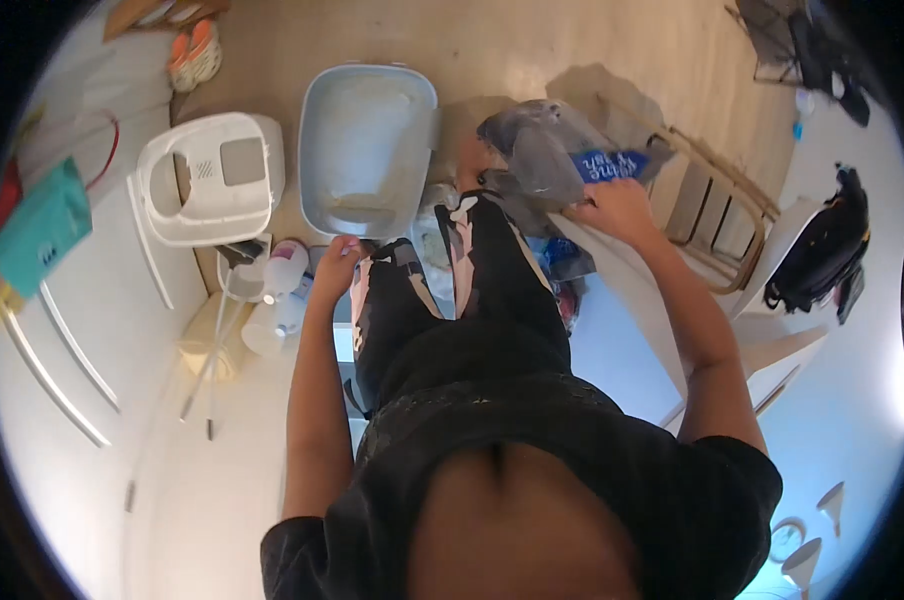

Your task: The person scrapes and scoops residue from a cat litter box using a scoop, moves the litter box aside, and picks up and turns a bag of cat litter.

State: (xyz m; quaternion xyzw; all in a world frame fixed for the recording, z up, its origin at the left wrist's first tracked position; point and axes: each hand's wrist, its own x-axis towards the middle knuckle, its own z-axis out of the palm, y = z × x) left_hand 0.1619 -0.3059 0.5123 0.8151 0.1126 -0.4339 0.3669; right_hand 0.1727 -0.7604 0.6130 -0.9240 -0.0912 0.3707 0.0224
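Observation:
My right hand (pixel 615 210) is closed on a grey translucent plastic bag (pixel 540 160) with a blue printed label, held to the right of my knees. My left hand (pixel 340 258) is by my left knee, close to the near-left corner of a pale blue litter tray (pixel 310 150). Its fingers are curled together, and what they hold, if anything, is hidden. A thin, light residue covers the tray's floor. The tray sits on the wood floor in front of me. Between my knees is a clear plastic bag (pixel 432 240), partly covered by my legs.
To the left stands a white litter box hood (pixel 207 180) with two openings. Plastic jugs (pixel 287 265) are beside it. Orange-and-cream clogs (pixel 195 55) lie at the far left. On the right are a folded wooden frame (pixel 722 200) and a black backpack (pixel 822 245).

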